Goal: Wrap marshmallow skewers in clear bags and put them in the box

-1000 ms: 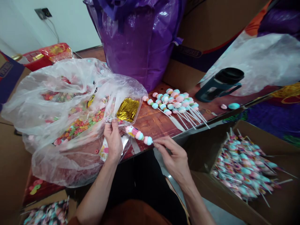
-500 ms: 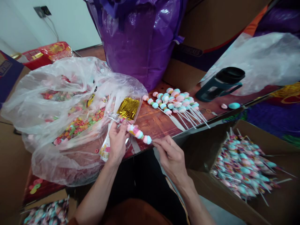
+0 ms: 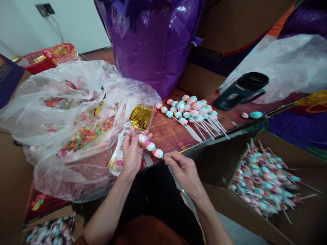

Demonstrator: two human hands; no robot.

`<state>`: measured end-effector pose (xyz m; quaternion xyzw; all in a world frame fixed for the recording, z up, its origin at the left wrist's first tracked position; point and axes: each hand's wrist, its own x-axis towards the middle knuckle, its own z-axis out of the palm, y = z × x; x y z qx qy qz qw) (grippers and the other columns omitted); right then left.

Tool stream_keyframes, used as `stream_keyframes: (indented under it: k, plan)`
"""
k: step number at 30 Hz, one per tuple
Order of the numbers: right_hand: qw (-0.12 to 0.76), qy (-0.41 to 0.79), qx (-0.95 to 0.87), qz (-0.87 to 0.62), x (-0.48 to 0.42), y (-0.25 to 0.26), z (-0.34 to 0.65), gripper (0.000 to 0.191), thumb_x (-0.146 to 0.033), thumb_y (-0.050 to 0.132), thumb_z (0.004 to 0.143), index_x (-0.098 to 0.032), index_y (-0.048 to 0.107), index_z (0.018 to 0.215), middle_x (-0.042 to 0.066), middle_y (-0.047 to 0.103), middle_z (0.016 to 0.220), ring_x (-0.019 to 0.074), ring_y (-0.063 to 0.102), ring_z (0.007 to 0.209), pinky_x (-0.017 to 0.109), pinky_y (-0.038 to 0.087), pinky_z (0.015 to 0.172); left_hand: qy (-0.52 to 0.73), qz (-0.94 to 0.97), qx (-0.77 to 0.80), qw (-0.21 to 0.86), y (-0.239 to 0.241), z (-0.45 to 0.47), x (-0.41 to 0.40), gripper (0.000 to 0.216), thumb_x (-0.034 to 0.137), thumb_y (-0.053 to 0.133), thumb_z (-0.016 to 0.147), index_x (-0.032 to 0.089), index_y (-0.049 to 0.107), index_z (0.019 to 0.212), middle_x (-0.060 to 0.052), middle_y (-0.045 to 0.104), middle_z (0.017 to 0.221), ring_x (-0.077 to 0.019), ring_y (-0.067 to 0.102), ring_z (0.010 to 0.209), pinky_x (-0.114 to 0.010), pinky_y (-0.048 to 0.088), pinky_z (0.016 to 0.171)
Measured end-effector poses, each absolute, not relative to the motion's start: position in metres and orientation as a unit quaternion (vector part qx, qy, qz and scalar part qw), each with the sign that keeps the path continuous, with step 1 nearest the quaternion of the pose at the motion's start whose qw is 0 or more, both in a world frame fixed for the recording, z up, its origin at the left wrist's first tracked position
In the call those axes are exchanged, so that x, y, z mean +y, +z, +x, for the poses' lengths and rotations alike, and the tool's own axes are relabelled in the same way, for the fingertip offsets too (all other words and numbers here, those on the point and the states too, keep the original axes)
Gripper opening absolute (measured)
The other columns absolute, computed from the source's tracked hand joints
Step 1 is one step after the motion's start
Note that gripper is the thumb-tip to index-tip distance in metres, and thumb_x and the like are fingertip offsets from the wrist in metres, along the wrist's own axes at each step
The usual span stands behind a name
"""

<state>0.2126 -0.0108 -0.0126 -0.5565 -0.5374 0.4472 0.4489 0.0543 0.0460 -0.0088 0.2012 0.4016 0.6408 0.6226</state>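
Note:
My left hand (image 3: 131,153) is closed on a clear wrapper sleeve (image 3: 127,126) at the tip of a candy skewer (image 3: 150,146) of pink, blue and white pieces. My right hand (image 3: 181,166) pinches the skewer's stick end just below the last pink candy. The skewer lies slanted between both hands over the table's front edge. A stack of printed wrapper sleeves (image 3: 117,159) lies under my left hand. A bundle of gold twist ties (image 3: 140,116) sits just beyond the skewer's tip.
A big clear bag of coloured ring candies (image 3: 76,132) fills the left. Several unwrapped skewers (image 3: 191,112) lie on the wooden table (image 3: 168,132). A dark tool (image 3: 240,90) lies at right. A cardboard box of wrapped skewers (image 3: 265,180) stands lower right; a purple bag (image 3: 153,44) behind.
My left hand lifted from the table to the skewer's tip and drew the clear sleeve onto it. The skewer tilted and shifted slightly left with my right hand.

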Motion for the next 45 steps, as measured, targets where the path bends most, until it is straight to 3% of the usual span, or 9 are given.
stream_keyframes:
  k: [7, 10, 14, 20, 25, 31, 45]
  plan:
    - [0.443, 0.547, -0.436, -0.561, -0.012, -0.021, 0.21, 0.026, -0.04, 0.064, 0.086, -0.017, 0.065, 0.074, -0.003, 0.049, 0.062, 0.0086, 0.035, 0.05, 0.024, 0.03, 0.048, 0.629, 0.214, 0.402, 0.63, -0.008, 0.056, 0.045, 0.04, 0.048, 0.078, 0.08, 0.02, 0.055, 0.096, -0.011, 0.078, 0.105, -0.0284, 0.073, 0.106, -0.038, 0.057, 0.089]
    - [0.457, 0.487, -0.48, -0.569, -0.011, -0.022, 0.206, 0.022, -0.035, 0.06, 0.089, -0.018, 0.066, 0.075, -0.002, 0.053, 0.064, 0.0105, 0.042, 0.053, 0.025, 0.035, 0.052, 0.616, 0.231, 0.415, 0.628, -0.006, 0.057, 0.044, 0.04, 0.048, 0.077, 0.081, 0.019, 0.056, 0.097, -0.012, 0.077, 0.106, -0.0279, 0.074, 0.105, -0.038, 0.058, 0.087]
    - [0.482, 0.316, -0.594, -0.561, -0.012, -0.019, 0.201, 0.019, -0.021, 0.055, 0.095, -0.019, 0.067, 0.081, 0.0, 0.058, 0.072, 0.0132, 0.054, 0.066, 0.026, 0.043, 0.064, 0.601, 0.24, 0.434, 0.627, -0.004, 0.055, 0.043, 0.042, 0.049, 0.077, 0.081, 0.018, 0.056, 0.101, -0.011, 0.077, 0.102, -0.0267, 0.075, 0.102, -0.037, 0.058, 0.086]
    - [0.47, 0.149, -0.711, -0.501, -0.017, -0.018, 0.198, 0.018, -0.007, 0.052, 0.096, -0.017, 0.067, 0.093, 0.001, 0.055, 0.076, 0.0125, 0.054, 0.066, 0.024, 0.046, 0.067, 0.623, 0.222, 0.427, 0.617, -0.005, 0.052, 0.045, 0.041, 0.049, 0.078, 0.079, 0.018, 0.056, 0.096, -0.007, 0.077, 0.093, -0.0247, 0.076, 0.093, -0.033, 0.058, 0.082]
    - [0.464, 0.13, -0.715, -0.507, -0.019, -0.016, 0.194, 0.016, -0.005, 0.053, 0.096, -0.016, 0.065, 0.094, 0.002, 0.056, 0.077, 0.0125, 0.055, 0.066, 0.024, 0.047, 0.068, 0.653, 0.216, 0.411, 0.599, -0.007, 0.057, 0.043, 0.04, 0.048, 0.078, 0.08, 0.02, 0.056, 0.098, -0.007, 0.077, 0.1, -0.0249, 0.075, 0.1, -0.03, 0.056, 0.081]
    - [0.473, 0.172, -0.703, -0.503, -0.014, -0.017, 0.189, 0.016, -0.005, 0.054, 0.095, -0.017, 0.064, 0.09, 0.002, 0.058, 0.077, 0.0126, 0.056, 0.068, 0.024, 0.047, 0.066, 0.616, 0.22, 0.419, 0.63, -0.006, 0.061, 0.039, 0.043, 0.047, 0.078, 0.08, 0.02, 0.055, 0.104, -0.008, 0.077, 0.1, -0.0234, 0.076, 0.095, -0.029, 0.055, 0.079]
    - [0.425, 0.069, -0.738, -0.52, -0.029, -0.02, 0.179, 0.021, -0.005, 0.048, 0.097, -0.015, 0.066, 0.096, 0.001, 0.05, 0.073, 0.0115, 0.051, 0.061, 0.022, 0.044, 0.057, 0.649, 0.198, 0.408, 0.611, -0.008, 0.066, 0.037, 0.033, 0.044, 0.076, 0.084, 0.02, 0.056, 0.096, -0.007, 0.074, 0.106, -0.0241, 0.072, 0.108, -0.028, 0.053, 0.084]
